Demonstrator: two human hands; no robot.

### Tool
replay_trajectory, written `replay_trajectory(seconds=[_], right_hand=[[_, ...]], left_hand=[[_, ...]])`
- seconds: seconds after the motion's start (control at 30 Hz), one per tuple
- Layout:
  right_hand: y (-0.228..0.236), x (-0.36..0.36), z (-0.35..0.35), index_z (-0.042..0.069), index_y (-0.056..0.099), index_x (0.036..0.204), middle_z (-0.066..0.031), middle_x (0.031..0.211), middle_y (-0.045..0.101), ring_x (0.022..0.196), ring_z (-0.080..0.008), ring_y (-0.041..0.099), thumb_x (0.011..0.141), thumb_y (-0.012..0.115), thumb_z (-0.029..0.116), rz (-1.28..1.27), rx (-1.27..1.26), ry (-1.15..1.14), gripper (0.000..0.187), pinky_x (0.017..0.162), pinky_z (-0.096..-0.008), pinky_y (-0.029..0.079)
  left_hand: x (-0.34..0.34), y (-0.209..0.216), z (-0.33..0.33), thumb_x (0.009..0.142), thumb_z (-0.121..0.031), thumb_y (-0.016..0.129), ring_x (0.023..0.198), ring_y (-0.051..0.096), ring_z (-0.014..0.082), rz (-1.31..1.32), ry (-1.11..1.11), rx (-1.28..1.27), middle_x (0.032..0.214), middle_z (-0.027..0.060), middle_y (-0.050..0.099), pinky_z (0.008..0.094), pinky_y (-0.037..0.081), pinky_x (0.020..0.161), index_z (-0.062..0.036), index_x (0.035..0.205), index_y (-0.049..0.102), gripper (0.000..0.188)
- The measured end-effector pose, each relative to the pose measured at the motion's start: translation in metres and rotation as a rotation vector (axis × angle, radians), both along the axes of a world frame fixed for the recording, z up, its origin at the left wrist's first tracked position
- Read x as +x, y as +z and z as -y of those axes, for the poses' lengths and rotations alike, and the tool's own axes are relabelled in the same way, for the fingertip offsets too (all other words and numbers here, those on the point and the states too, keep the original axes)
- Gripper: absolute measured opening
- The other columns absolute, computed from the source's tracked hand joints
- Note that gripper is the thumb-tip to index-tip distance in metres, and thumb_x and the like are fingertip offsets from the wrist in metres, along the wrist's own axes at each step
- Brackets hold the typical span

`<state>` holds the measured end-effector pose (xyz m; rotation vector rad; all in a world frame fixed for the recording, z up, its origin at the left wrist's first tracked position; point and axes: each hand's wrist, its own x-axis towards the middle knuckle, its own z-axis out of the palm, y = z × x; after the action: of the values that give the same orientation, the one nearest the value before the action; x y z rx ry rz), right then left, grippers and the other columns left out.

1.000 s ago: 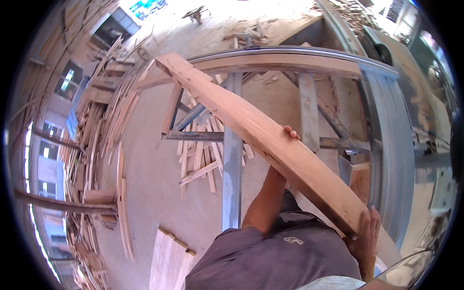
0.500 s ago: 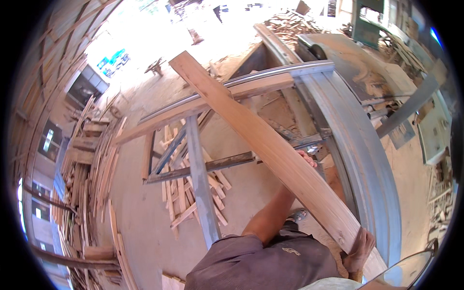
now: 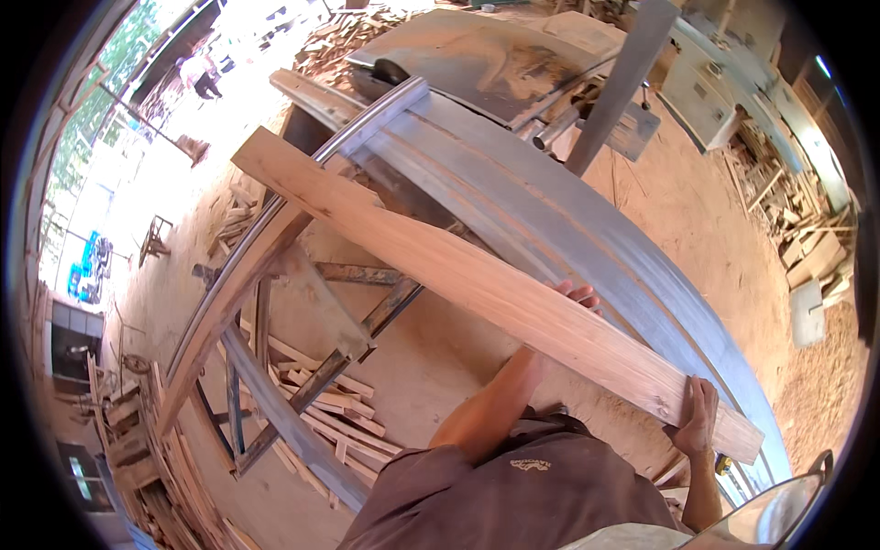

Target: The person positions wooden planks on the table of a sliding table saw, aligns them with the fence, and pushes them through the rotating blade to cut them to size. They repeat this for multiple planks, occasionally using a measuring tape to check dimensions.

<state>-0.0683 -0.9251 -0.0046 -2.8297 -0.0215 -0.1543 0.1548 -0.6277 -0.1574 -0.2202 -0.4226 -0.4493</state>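
A long, light-brown wooden plank [image 3: 477, 284] slants across the middle, its far end over a round metal rail [image 3: 344, 145]. My left hand [image 3: 579, 295] reaches under the plank and supports it; its fingertips curl up past the far edge, while the palm is hidden below the wood. Near the plank's close end, my right hand [image 3: 699, 417] grips it, fingers over the top face. Just beyond the plank lies the long grey metal bed [image 3: 541, 197] of a machine, with grooves along its length.
A metal frame with a grey bar [image 3: 289, 412] stands to the left, above scattered wood offcuts [image 3: 339, 412]. Stacked timber [image 3: 128, 449] lines the far left. An upright grey metal blade-like plate [image 3: 623, 87] rises behind the bed. A pale metal cabinet [image 3: 701, 96] stands at the back right.
My view has turned to the right, bringing more of the machine bed into sight. The plank now lies flatter across the picture, still held in both hands.
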Motion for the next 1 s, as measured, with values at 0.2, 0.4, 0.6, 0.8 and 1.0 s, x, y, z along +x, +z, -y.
replay_trajectory(seconds=[0.2, 0.4, 0.6, 0.8, 1.0], right_hand=[[-0.008, -0.028, 0.064, 0.001, 0.041, 0.148, -0.022, 0.135, 0.05, 0.124, -0.0434, 0.048, 0.039, 0.09, 0.003, 0.039, 0.007, -0.086, 0.119, 0.107, -0.0525, 0.038], [-0.019, -0.006, 0.128, 0.003, 0.045, 0.147, -0.0208, 0.132, 0.055, 0.122, -0.042, 0.05, 0.049, 0.091, 0.015, 0.058, 0.008, -0.143, 0.109, 0.108, -0.052, 0.037], [-0.072, 0.013, 0.174, 0.008, 0.049, 0.144, -0.0217, 0.125, 0.052, 0.116, -0.0417, 0.049, 0.074, 0.071, 0.018, 0.041, 0.059, -0.121, 0.074, 0.103, -0.0535, 0.038], [-0.111, -0.026, 0.181, 0.006, 0.041, 0.148, -0.0265, 0.151, 0.037, 0.145, -0.0472, 0.028, 0.077, 0.08, 0.032, 0.141, -0.065, -0.132, 0.085, 0.121, -0.0588, 0.021], [-0.063, -0.16, 0.212, 0.009, 0.039, 0.151, -0.0235, 0.156, 0.035, 0.149, -0.0412, 0.026, 0.077, 0.078, 0.019, -0.004, 0.08, -0.346, 0.084, 0.122, -0.0582, 0.023]], left_hand=[[-0.003, -0.029, 0.085, 0.107, -0.046, 0.041, 0.132, 0.051, 0.0327, -0.249, -0.045, 0.092, 0.141, 0.0152, 0.056, 0.0508, 0.044, 0.11, -0.0085, 0.14, 0.053, 0.052], [0.037, 0.014, 0.116, 0.1, -0.018, 0.045, 0.075, 0.059, 0.0212, -1.01, 0.481, 0.723, 0.089, 0.0064, 0.062, 0.0359, 0.054, 0.067, -0.0067, 0.099, 0.06, 0.019], [-0.045, 0.042, 0.101, 0.087, -0.018, 0.052, 0.071, 0.045, 0.0155, -0.992, 0.818, 1.373, 0.078, 0.001, 0.049, 0.032, 0.039, 0.068, -0.0092, 0.078, 0.049, 0.013], [-0.093, 0.046, 0.215, 0.093, -0.017, 0.056, 0.099, 0.052, 0.0196, -0.582, 0.671, 1.72, 0.109, 0.007, 0.056, 0.0346, 0.041, 0.084, -0.0045, 0.111, 0.056, 0.022], [-0.125, 0.063, 0.317, 0.096, -0.015, 0.055, 0.117, 0.049, 0.0287, -0.461, 0.644, 1.712, 0.124, 0.0126, 0.054, 0.0473, 0.042, 0.098, 0.0004, 0.124, 0.048, 0.033]])
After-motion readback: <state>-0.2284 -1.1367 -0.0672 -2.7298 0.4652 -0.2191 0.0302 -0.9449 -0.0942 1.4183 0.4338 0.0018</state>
